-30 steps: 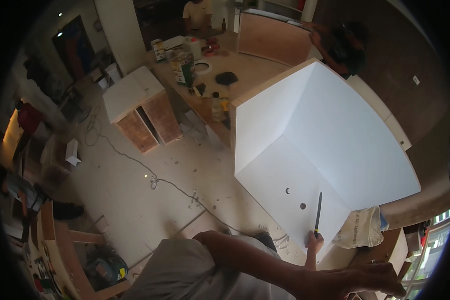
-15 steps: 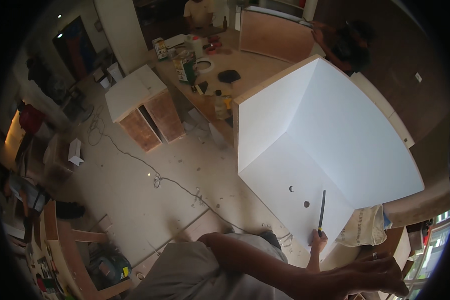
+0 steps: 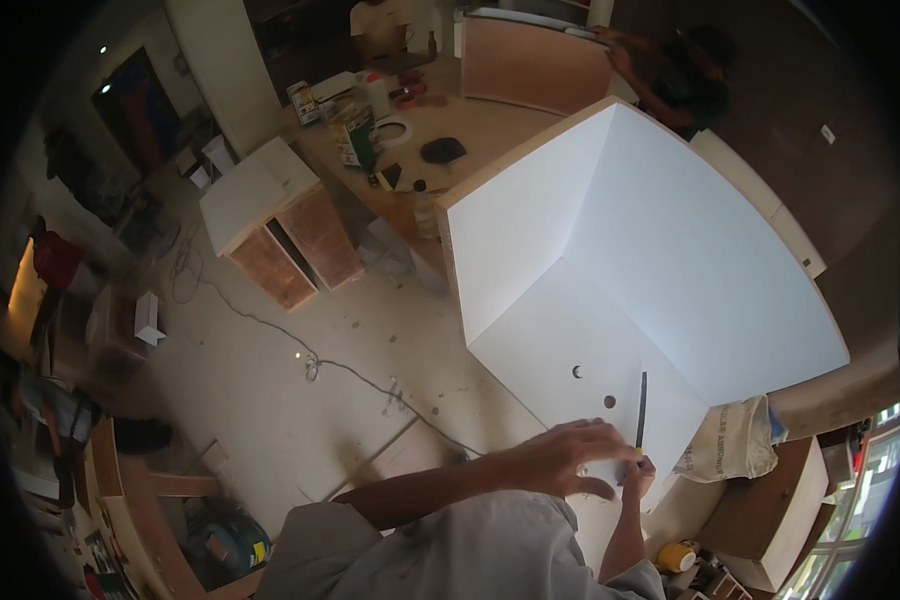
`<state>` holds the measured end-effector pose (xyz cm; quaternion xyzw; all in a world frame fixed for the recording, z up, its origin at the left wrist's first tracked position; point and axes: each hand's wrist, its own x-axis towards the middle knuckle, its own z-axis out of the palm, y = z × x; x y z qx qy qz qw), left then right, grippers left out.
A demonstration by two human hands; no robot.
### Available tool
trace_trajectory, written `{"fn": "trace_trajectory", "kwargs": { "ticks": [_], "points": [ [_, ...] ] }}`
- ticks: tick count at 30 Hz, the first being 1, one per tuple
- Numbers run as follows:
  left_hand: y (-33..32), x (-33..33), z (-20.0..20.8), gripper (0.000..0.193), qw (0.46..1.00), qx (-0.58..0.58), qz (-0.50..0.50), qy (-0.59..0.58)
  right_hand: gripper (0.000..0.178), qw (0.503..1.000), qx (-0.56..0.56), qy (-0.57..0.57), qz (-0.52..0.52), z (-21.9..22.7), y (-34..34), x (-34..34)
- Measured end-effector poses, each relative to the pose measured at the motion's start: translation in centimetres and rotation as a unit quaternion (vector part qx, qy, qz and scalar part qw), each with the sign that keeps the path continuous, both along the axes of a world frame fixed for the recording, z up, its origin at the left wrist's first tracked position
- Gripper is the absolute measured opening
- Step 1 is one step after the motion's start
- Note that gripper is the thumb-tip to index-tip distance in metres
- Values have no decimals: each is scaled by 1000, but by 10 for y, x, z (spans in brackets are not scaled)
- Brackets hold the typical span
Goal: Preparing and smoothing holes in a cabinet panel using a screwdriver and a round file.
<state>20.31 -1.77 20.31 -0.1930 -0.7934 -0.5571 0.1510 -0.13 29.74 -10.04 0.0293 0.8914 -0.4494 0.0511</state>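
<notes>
My right hand point(image 3: 638, 478) is closed around the handle of a long, dark, narrow file point(image 3: 642, 410), whose blade points away from me. Just left of it, my left hand point(image 3: 573, 455) hovers with its fingers apart and curved. Its fingertips come close to the file's handle; whether they touch it I cannot tell. Beneath and beyond both hands is a large white-lined cabinet box point(image 3: 530, 340) with raw wooden edges. Two round holes pierce its near panel, left of the file's blade.
A wooden cabinet point(image 3: 280, 215) stands on the floor at left, near a trailing cable point(image 3: 355, 368). A worktable point(image 3: 500, 125) at the back holds cans and bottles. Two people are behind it, one touching a brown panel point(image 3: 535, 68). A sack point(image 3: 730, 440) lies at right.
My left hand has swung from the lower right, across my right forearm, to beside the file's handle. My right hand keeps hold of the file. The view has shifted slightly.
</notes>
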Motion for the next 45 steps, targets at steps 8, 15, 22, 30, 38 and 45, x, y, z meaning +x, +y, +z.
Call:
{"fn": "trace_trajectory", "kwargs": {
  "ticks": [8, 15, 22, 30, 38, 45],
  "points": [
    [-76, 190, -353, 42, 809, -50, 361, -462, 37, 1000, -22, 1, 13, 22, 1, 2],
    [-27, 347, -420, 50, 709, -158, 198, -658, 38, 999, -20, -24, 8, 22, -1, 2],
    [-19, 338, -427, 50, 692, -55, 258, -672, 39, 1000, -7, -18, 7, 21, -5, 2],
    [-28, 321, -435, 51, 698, -32, 265, -664, 39, 1000, 13, -8, 7, 20, -4, 4],
    [-30, 315, -437, 52, 702, -28, 262, -662, 40, 999, 30, -25, -5, 30, -8, 6],
    [-31, 312, -438, 52, 701, -24, 262, -663, 39, 999, 23, -25, -11, 26, -8, 5]
  ]
}}
